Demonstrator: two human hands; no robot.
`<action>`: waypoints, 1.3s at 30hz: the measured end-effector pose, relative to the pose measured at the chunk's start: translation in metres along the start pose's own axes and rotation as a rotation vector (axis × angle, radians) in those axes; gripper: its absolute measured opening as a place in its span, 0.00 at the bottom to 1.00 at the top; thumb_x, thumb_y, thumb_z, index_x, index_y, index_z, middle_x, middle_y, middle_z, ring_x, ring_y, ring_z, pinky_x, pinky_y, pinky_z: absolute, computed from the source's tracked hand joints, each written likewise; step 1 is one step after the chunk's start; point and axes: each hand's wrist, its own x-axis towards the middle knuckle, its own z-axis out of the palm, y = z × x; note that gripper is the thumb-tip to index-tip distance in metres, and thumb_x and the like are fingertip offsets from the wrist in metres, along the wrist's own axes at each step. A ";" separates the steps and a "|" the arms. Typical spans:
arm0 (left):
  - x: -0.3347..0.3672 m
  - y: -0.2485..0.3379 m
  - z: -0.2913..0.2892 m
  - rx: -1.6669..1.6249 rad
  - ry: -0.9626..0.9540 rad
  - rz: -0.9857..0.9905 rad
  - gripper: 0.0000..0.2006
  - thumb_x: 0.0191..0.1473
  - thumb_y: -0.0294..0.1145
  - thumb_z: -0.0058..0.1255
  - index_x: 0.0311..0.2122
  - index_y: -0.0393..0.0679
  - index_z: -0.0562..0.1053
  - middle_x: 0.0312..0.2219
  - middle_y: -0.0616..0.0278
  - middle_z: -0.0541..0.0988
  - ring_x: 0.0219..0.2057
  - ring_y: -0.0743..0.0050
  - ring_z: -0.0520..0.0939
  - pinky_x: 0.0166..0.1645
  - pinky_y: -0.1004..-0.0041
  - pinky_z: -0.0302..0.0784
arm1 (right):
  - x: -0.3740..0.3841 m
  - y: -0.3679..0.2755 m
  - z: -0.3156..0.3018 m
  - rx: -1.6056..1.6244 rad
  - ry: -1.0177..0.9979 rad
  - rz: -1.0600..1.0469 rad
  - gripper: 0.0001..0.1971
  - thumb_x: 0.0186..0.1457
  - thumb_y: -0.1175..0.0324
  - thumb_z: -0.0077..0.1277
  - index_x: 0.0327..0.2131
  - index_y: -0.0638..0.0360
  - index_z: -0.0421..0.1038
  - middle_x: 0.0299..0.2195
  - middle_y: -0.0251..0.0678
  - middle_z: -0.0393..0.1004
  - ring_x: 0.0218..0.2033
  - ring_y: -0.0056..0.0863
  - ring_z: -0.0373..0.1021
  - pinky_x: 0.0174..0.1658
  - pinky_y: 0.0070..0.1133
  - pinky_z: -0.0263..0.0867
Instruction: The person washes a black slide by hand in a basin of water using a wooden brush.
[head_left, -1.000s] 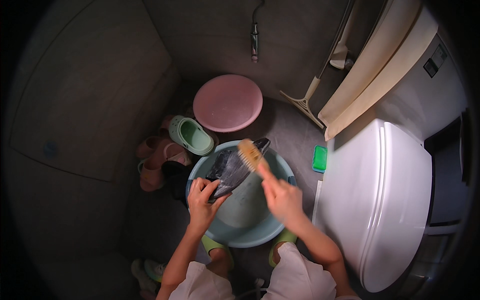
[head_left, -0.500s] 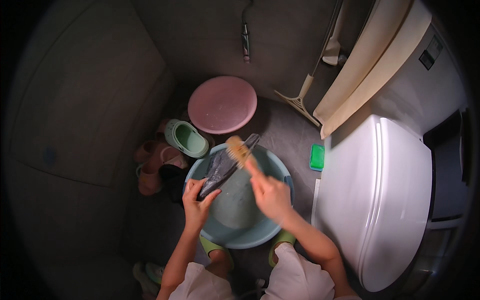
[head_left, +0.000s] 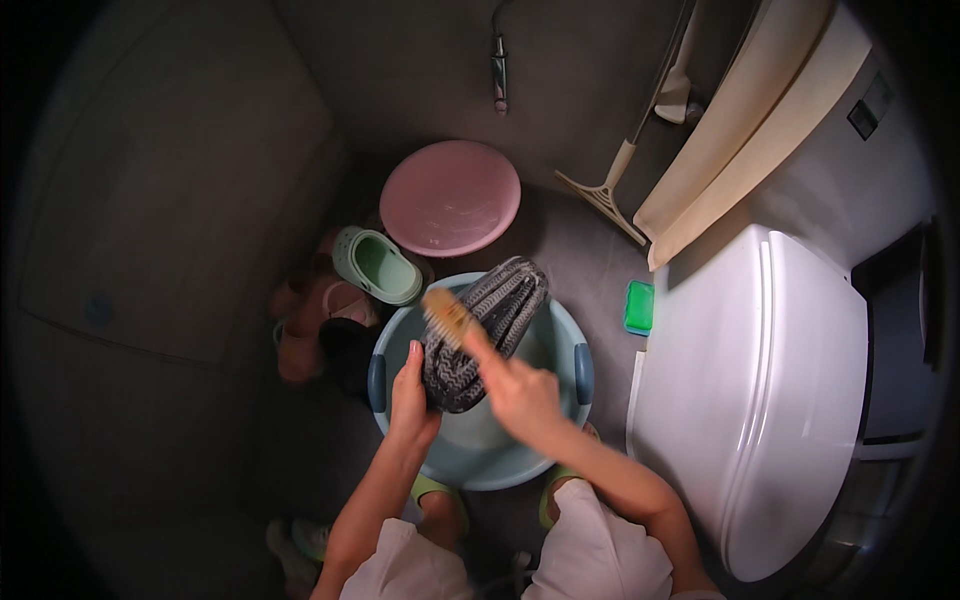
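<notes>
Over a light-blue basin [head_left: 488, 466], my left hand [head_left: 409, 398] grips the near end of a dark grey shoe [head_left: 514, 300]. Its sole is turned up, with a wavy tread and traces of white foam in the grooves. My right hand [head_left: 524, 402] holds a wooden-backed scrub brush [head_left: 447, 313] by its handle, with the pale bristles against or just above the sole's left side. The brush is slightly blurred. Part of the left fingers is hidden behind the shoe. Cloudy greyish water seems to lie in the basin below.
A pink basin [head_left: 450, 198] stands beyond, by the wall. Left of my basin are a mint-green clog [head_left: 385, 270] and several pinkish shoes [head_left: 303, 345]. At right are a green soap bar [head_left: 639, 306], a white toilet [head_left: 720, 400], a floor squeegee [head_left: 612, 195] and a beige curtain [head_left: 745, 130].
The shoe has been turned over from its side, so its treaded sole now faces up. My left hand has shifted its hold, and the brush has moved left and down.
</notes>
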 end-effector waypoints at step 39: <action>-0.039 0.041 0.062 -0.216 -0.018 0.045 0.07 0.58 0.29 0.47 0.37 0.37 0.69 0.36 0.58 0.78 0.55 0.56 0.72 0.65 0.63 0.60 | 0.011 -0.015 -0.047 -0.105 0.188 -0.084 0.27 0.47 0.73 0.56 0.54 0.49 0.71 0.18 0.31 0.55 0.11 0.27 0.56 0.15 0.24 0.58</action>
